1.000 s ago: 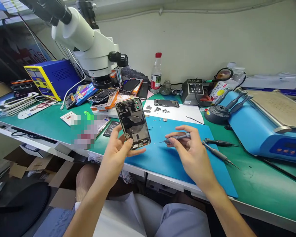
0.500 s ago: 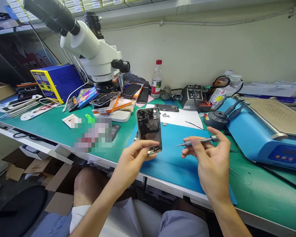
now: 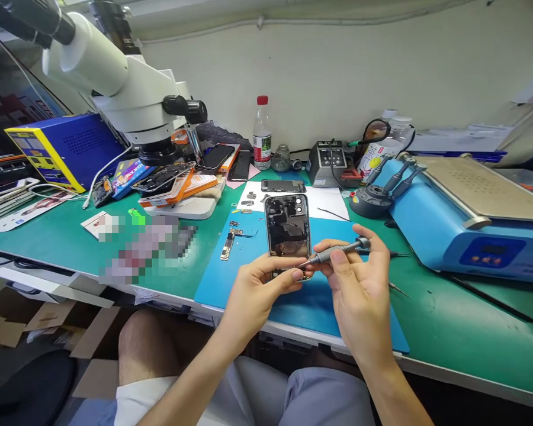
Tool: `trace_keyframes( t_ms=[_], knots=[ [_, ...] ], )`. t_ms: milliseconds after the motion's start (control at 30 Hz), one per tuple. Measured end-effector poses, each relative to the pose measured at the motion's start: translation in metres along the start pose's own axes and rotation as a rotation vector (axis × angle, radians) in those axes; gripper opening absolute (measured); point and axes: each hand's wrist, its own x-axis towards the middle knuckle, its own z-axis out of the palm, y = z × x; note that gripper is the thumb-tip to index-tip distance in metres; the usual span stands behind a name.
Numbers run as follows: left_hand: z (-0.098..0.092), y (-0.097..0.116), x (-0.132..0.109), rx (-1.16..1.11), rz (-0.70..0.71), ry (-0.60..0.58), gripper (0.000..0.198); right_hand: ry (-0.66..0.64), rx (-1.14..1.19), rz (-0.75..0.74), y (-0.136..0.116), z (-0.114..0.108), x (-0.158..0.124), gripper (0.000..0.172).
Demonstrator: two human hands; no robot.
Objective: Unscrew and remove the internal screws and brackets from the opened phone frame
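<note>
My left hand [image 3: 260, 290] grips the lower end of an opened phone housing [image 3: 288, 228], tilted up with its bare inside facing me and camera holes at the top right. A grey precision screwdriver [image 3: 335, 254] lies in my right hand [image 3: 359, 284], fingers closed round its shaft and the index finger by its end cap. Its tip meets the lower part of the housing beside my left fingers; the exact contact spot is too small to make out. Left of the housing, a phone logic board [image 3: 230, 244] rests on the blue mat [image 3: 249, 290].
A microscope [image 3: 128, 89] looms at the left over stacked phones and boxes. Small parts and a phone screen [image 3: 284, 186] lie on white paper [image 3: 333, 204]. At the right stand a screwdriver holder [image 3: 371, 200] and a blue heating machine [image 3: 475, 219]. A bottle [image 3: 262, 136] stands near the wall.
The screwdriver has come leftward to the phone housing, so its tip now meets the lower end. The view has turned slightly right, and the logic board has come into sight.
</note>
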Motion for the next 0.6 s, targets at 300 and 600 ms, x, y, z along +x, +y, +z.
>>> trace_keyframes(
  t_ms=[300,600],
  knots=[
    [0.0011,-0.0011,-0.0032,-0.01,-0.012,0.024,0.02,0.028,0.013,0.008,0.0015,-0.0015,-0.0028,0.049],
    [0.0024,-0.0017,-0.0036,0.037,0.006,0.003,0.021,0.072,0.013,0.038,0.0022,-0.0027,-0.0023,0.048]
  ],
)
